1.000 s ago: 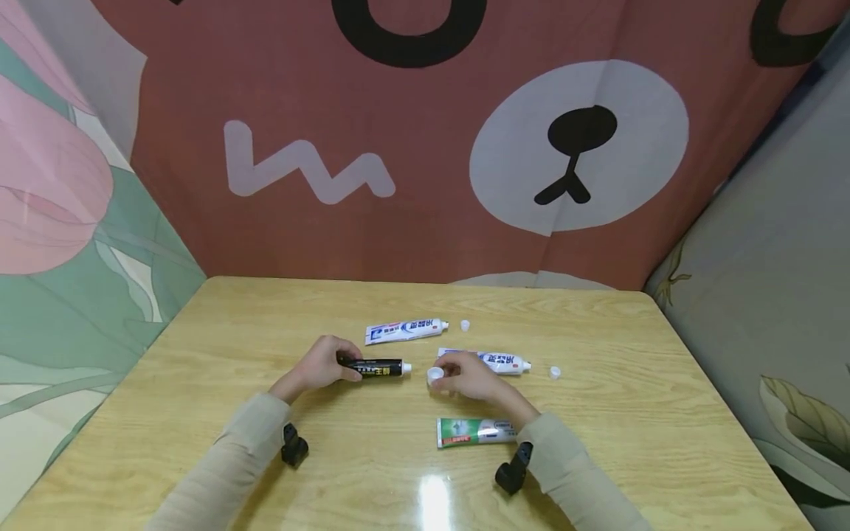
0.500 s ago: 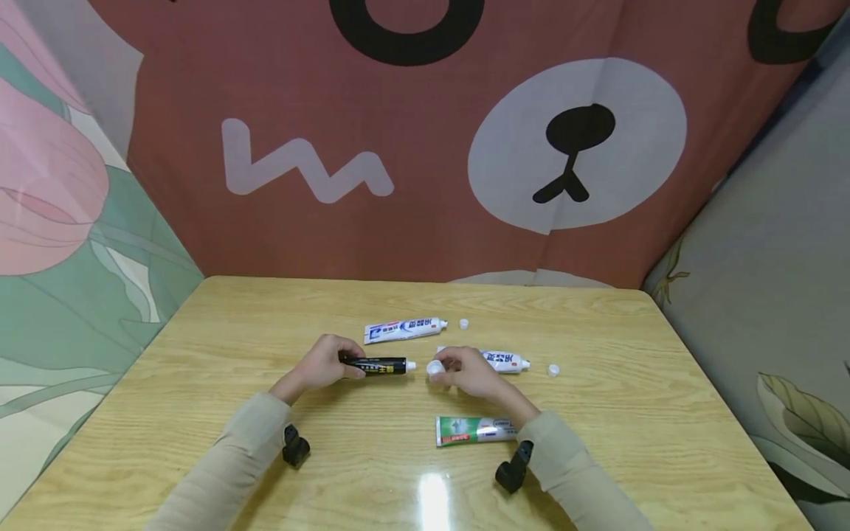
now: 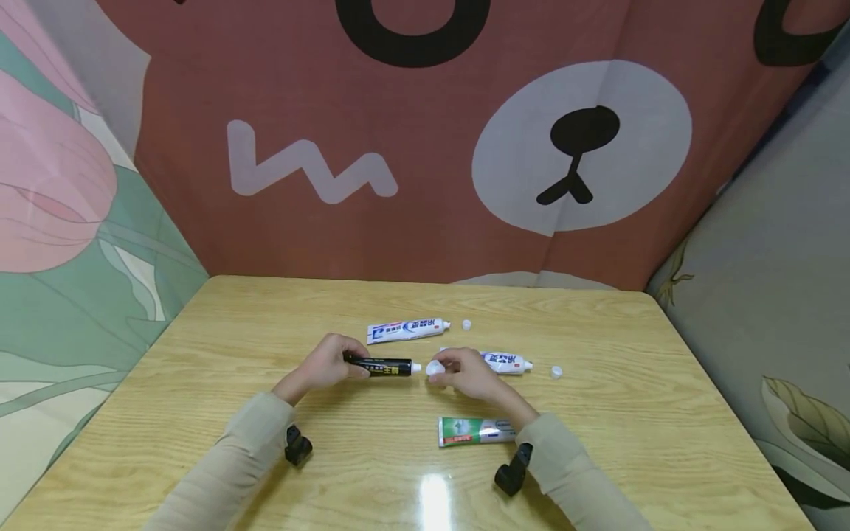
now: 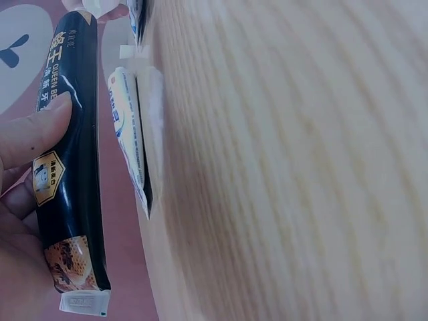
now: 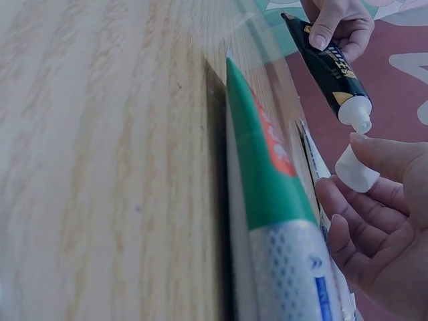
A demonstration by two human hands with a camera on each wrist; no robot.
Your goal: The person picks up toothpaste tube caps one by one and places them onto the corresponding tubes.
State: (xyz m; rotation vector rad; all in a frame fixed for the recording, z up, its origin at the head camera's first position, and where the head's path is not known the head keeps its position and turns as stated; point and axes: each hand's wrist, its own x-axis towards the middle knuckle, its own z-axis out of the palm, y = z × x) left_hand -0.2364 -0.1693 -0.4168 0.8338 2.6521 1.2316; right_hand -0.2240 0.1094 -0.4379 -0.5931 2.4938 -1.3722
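Note:
My left hand [image 3: 325, 361] grips a black toothpaste tube [image 3: 390, 367] near its flat end, above the table. In the left wrist view the thumb presses on the side of the tube [image 4: 77, 134]. The tube's bare white nozzle [image 5: 361, 122] points right, toward my right hand [image 3: 468, 371]. That hand pinches a white cap [image 3: 434, 368] between thumb and fingers. In the right wrist view the cap [image 5: 356, 170] sits just below the nozzle, with little or no gap between them; whether they touch I cannot tell.
A white-and-blue toothpaste tube [image 3: 406, 330] lies at the back beside a small cap [image 3: 466, 324]. Behind my right hand lies another white-and-blue tube [image 3: 506, 362], with a cap [image 3: 556, 372] to its right. A green-and-silver tube [image 3: 471, 431] lies nearer, partly under the right forearm.
My left hand has shifted slightly right with the black tube, and the nozzle is now closer to the cap. The cap has tilted a little in my right hand, which otherwise stays in place.

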